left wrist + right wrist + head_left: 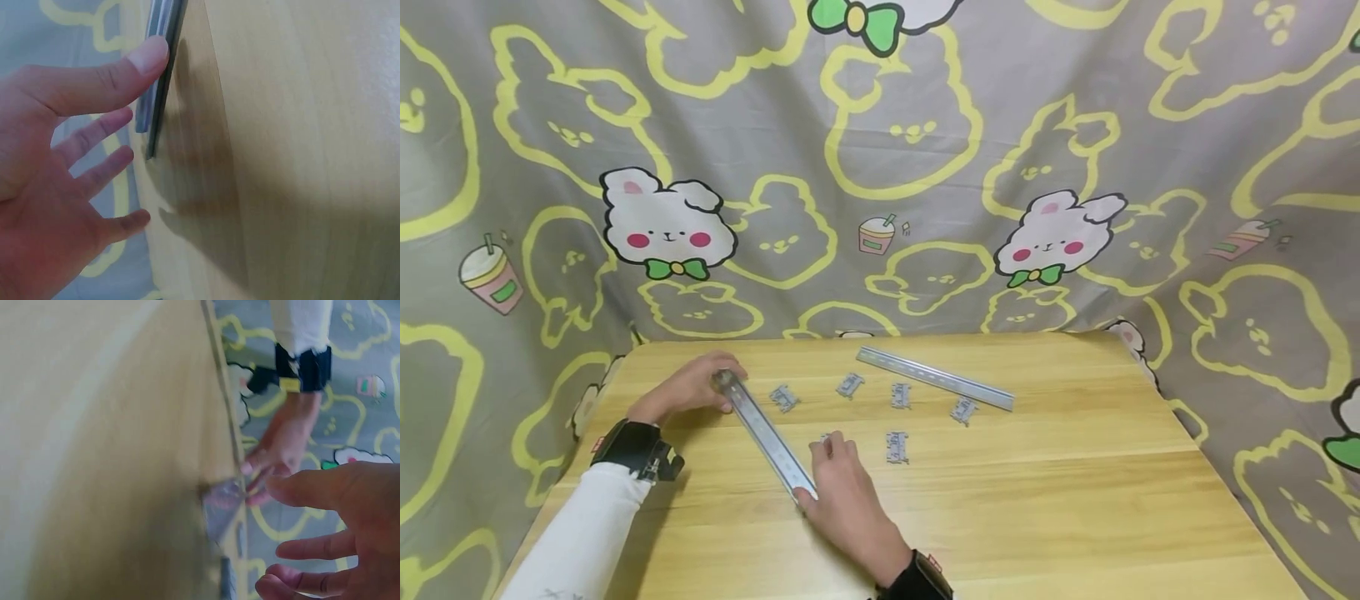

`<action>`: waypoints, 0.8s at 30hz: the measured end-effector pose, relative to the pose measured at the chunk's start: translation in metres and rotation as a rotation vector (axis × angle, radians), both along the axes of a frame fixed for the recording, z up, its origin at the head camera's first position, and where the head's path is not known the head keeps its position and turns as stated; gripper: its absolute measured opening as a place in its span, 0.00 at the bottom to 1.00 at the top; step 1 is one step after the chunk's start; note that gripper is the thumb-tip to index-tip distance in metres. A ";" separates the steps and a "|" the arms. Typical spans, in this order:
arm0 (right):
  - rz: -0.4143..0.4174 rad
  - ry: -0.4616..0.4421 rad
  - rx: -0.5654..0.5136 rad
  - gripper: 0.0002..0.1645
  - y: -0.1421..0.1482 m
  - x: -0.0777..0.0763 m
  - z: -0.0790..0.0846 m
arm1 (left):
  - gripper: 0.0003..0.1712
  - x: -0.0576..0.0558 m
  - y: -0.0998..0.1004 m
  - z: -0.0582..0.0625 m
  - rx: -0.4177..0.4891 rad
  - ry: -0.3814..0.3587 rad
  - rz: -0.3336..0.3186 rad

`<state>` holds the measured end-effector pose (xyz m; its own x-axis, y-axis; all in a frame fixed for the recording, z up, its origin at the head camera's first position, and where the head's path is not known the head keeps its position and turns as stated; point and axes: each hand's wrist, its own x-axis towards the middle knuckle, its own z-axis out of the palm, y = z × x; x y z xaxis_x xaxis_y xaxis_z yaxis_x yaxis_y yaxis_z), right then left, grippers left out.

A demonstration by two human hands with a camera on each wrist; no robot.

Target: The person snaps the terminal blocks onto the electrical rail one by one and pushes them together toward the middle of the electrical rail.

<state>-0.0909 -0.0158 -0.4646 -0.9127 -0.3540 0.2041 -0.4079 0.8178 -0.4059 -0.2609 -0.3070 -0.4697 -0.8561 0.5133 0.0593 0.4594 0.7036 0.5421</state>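
A slotted metal DIN rail (767, 433) slants between both hands, its far end lifted above the table. The left hand (703, 385) pinches that far end; in the left wrist view its thumb (147, 59) presses on the rail and the other visible fingers are spread. At the near end, the right hand (850, 500) holds the rail, the thumb at its edge. Just beyond the right fingertips sits a small grey terminal block (825, 437), mostly covered. In the right wrist view the rail (222, 509) is blurred and the right hand's hold is unclear.
Several more grey terminal blocks (897, 447) lie scattered across the middle of the wooden table (1037, 500). A second DIN rail (936, 379) lies near the back edge, one block close to its right end. A patterned curtain (775, 150) encloses the back and sides.
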 end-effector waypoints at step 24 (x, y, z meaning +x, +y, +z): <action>0.003 0.110 0.156 0.14 -0.028 0.007 -0.014 | 0.24 0.000 -0.005 -0.007 -0.012 -0.060 0.067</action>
<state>-0.0836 -0.0434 -0.4786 -0.8869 -0.3916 0.2451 -0.4452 0.8662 -0.2270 -0.2609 -0.3120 -0.4764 -0.8906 0.4547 0.0004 0.3775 0.7387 0.5584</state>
